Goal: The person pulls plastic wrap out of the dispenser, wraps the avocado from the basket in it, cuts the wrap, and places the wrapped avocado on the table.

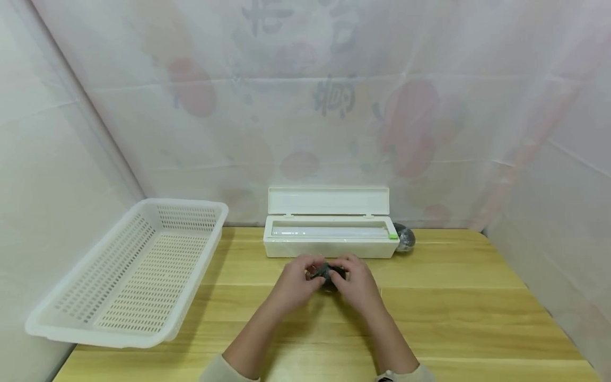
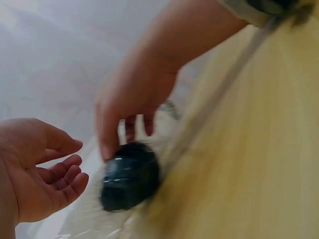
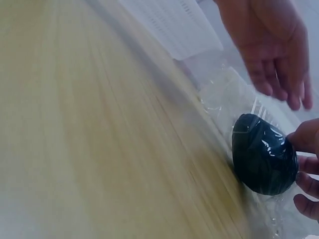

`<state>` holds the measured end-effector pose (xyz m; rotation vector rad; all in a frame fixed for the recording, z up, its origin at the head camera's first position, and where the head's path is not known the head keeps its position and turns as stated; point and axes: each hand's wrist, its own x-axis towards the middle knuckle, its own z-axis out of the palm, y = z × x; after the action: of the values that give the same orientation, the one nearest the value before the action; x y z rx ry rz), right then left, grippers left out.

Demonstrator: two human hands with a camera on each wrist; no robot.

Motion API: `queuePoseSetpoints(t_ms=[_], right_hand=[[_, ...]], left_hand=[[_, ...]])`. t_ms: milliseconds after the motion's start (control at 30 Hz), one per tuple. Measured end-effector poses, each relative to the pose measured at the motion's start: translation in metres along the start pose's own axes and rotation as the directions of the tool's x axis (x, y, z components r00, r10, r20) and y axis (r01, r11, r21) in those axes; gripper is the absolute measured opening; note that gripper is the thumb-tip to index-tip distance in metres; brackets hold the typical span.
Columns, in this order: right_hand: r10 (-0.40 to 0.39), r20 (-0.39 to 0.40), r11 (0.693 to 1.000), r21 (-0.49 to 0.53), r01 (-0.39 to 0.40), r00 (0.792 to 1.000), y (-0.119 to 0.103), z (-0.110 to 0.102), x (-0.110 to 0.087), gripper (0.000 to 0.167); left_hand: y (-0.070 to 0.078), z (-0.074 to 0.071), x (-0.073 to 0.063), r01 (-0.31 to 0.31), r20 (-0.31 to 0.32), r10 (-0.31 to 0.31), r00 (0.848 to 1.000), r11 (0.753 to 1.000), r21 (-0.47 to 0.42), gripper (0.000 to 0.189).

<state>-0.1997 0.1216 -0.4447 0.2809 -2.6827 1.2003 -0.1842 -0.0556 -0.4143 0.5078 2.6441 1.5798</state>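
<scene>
A dark green, rounded lump (image 3: 265, 154) with glossy clear film over it sits on the wood table between the two hands. My right hand (image 1: 357, 281) holds it, thumb and fingertips at its side. The left hand (image 1: 298, 281) is on the other side; in the left wrist view the left hand (image 2: 42, 172) shows loosely bent fingers, apart from the lump. Clear film (image 3: 219, 99) spreads around the lump. Just beyond the hands stands a white cling film dispenser (image 1: 329, 249), its lid (image 1: 329, 200) raised and a film roll (image 1: 329, 232) inside.
At the left is a large white perforated plastic basket (image 1: 193, 281). Another dark, film-covered lump (image 1: 406, 239) lies by the dispenser's right end, partly hidden. A green piece (image 1: 393, 236) sits on the dispenser's right rim. Pale printed curtains (image 1: 305, 122) hang behind the table.
</scene>
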Motion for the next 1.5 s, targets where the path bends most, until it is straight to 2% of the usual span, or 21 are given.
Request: queuePoseSetpoints(t_ms=[100, 233, 400, 600, 700, 1100, 1267, 1400, 1500], right_hand=[[-0.033, -0.013, 0.999, 0.002, 0.033, 0.999, 0.002, 0.000, -0.002, 0.015], [-0.050, -0.026, 0.999, 0.002, 0.050, 0.998, 0.002, 0.001, -0.004, 0.016], [-0.037, -0.024, 0.999, -0.023, 0.037, 0.999, -0.001, 0.002, -0.004, 0.019], [-0.037, -0.022, 0.998, -0.043, 0.036, 0.999, -0.002, 0.002, -0.004, 0.021], [-0.043, -0.021, 0.998, -0.049, 0.042, 0.999, -0.001, 0.002, -0.004, 0.022], [-0.018, 0.021, 1.000, -0.004, 0.018, 1.000, 0.004, -0.001, -0.004, 0.027], [-0.038, 0.041, 0.999, 0.000, 0.038, 0.998, 0.009, -0.002, -0.004, 0.035], [-0.043, 0.040, 0.999, -0.004, 0.044, 0.998, 0.010, -0.003, -0.004, 0.036], [-0.041, 0.041, 0.999, -0.004, 0.042, 0.998, 0.010, -0.003, -0.004, 0.035]], left_hand=[[0.000, 0.013, -0.001, 0.013, 0.021, -0.012, 1.000, 1.000, -0.009, 0.035], [-0.005, 0.023, 0.000, 0.042, -0.014, -0.043, 0.999, 0.998, -0.040, 0.035], [-0.015, 0.023, 0.004, 0.094, -0.092, -0.091, 0.992, 0.995, 0.025, 0.034], [-0.022, 0.017, 0.007, 0.132, -0.125, -0.118, 0.985, 0.985, 0.112, 0.039], [-0.025, 0.016, 0.008, 0.126, -0.126, -0.108, 0.986, 0.981, 0.144, 0.042], [-0.030, 0.013, 0.008, 0.115, -0.090, -0.103, 0.991, 0.982, 0.147, 0.048], [-0.028, 0.014, 0.006, 0.123, -0.121, -0.100, 0.988, 0.973, 0.197, 0.052], [-0.022, 0.014, 0.005, 0.097, -0.160, -0.050, 0.986, 0.949, 0.299, 0.054], [-0.017, 0.013, 0.006, 0.032, -0.144, 0.023, 0.989, 0.930, 0.367, 0.053]])
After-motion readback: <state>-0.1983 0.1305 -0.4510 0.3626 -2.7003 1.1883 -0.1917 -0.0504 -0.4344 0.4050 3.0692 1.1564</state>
